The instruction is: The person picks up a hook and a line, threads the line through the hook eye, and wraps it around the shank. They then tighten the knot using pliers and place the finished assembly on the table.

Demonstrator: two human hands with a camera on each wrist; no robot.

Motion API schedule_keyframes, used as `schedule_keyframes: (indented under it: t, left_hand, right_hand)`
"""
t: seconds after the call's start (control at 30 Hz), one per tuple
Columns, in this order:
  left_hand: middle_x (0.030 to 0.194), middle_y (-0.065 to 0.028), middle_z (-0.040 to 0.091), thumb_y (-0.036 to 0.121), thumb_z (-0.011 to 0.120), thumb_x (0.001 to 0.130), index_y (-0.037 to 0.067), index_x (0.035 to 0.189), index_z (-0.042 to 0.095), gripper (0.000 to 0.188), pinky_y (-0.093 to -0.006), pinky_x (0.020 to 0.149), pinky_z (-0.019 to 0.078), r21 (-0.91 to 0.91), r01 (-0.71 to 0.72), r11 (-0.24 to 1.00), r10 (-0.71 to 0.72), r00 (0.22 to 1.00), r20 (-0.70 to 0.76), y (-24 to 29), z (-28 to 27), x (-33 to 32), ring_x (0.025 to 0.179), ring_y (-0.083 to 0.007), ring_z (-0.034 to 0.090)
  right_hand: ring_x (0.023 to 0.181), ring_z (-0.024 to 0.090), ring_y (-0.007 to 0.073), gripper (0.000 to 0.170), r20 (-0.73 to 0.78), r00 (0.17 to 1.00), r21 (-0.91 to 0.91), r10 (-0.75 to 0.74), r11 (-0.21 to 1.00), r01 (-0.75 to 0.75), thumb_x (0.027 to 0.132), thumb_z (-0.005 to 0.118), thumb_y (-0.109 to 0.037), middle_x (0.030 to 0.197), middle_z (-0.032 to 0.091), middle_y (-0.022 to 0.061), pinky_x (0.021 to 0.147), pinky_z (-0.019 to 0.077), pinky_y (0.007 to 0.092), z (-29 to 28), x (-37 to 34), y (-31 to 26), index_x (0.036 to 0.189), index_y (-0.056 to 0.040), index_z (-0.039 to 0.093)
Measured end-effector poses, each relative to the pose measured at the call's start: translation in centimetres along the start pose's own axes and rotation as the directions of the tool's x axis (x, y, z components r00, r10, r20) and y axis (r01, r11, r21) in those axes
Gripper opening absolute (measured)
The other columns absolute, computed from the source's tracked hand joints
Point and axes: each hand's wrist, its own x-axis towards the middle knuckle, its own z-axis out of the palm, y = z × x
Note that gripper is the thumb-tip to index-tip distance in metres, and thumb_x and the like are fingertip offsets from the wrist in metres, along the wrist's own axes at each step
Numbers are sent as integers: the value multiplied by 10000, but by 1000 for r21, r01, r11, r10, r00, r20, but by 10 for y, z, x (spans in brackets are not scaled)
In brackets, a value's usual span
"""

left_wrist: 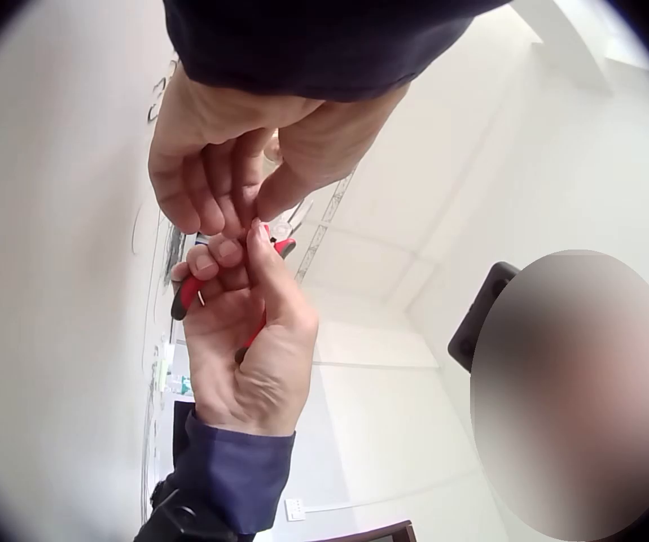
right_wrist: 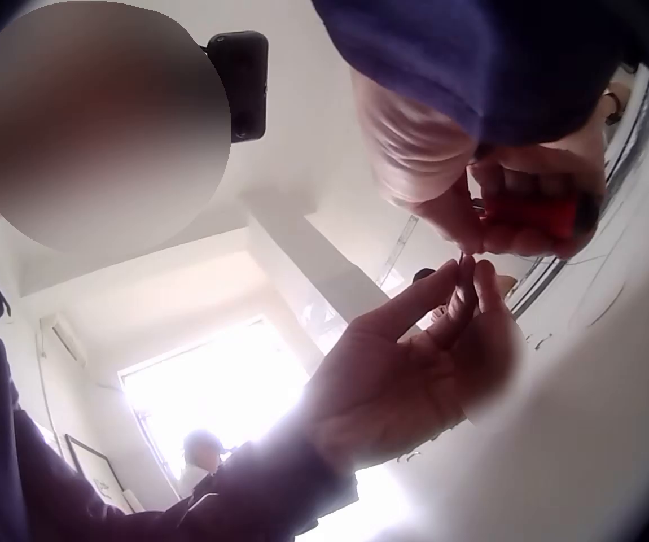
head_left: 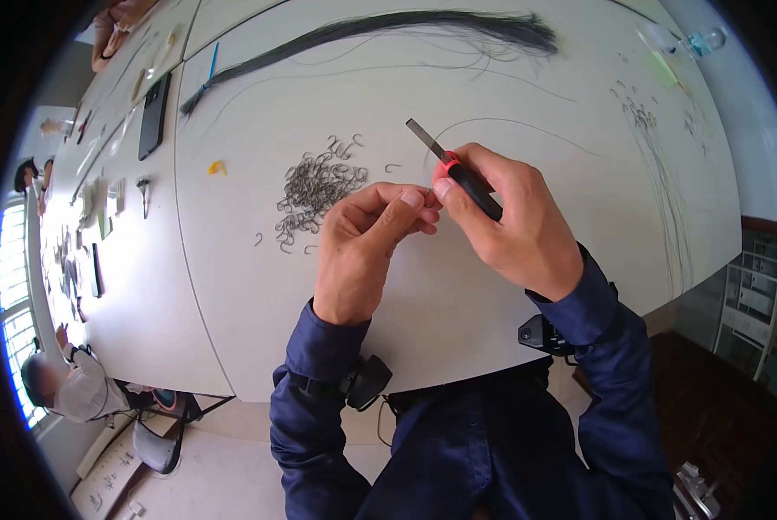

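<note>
In the head view the right hand grips a red and black handled tool, its flat metal end pointing up and left. The left hand pinches something too small to make out between thumb and forefinger, touching the right fingertips. A thin dark line arcs over the table by the tool. Left of the hands lies a pile of small bent metal hooks. Both wrist views show the fingertips meeting; the tool's red handle lies in the right palm.
A long bundle of dark strands spans the table's far side. More hooks with long lines lie at the right. A yellow piece, a black phone and small tools lie left. Another person sits at the lower left.
</note>
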Motion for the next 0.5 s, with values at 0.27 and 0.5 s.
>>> schedule_keyframes:
  t: [0.27, 0.5]
  left_hand:
    - [926, -94, 700, 130, 631, 986, -46, 994, 671, 180, -314, 859, 511, 17, 2, 1000, -2, 1000, -2, -3, -2, 1, 865, -162, 649]
    - [916, -93, 700, 111, 652, 970, -43, 999, 678, 159, -311, 864, 511, 20, -24, 1000, 24, 999, -29, -3, -3, 0, 854, -154, 651]
  right_hand:
    - [672, 697, 288, 147, 36, 999, -17, -6, 1000, 6, 957, 586, -98, 727, 680, 146, 632, 533, 374, 3, -2, -2, 968, 48, 587]
    - [685, 678, 266, 157, -47, 998, 2, -31, 1000, 31, 959, 618, -120, 747, 667, 132, 657, 529, 355, 10, -3, -1, 989, 31, 589]
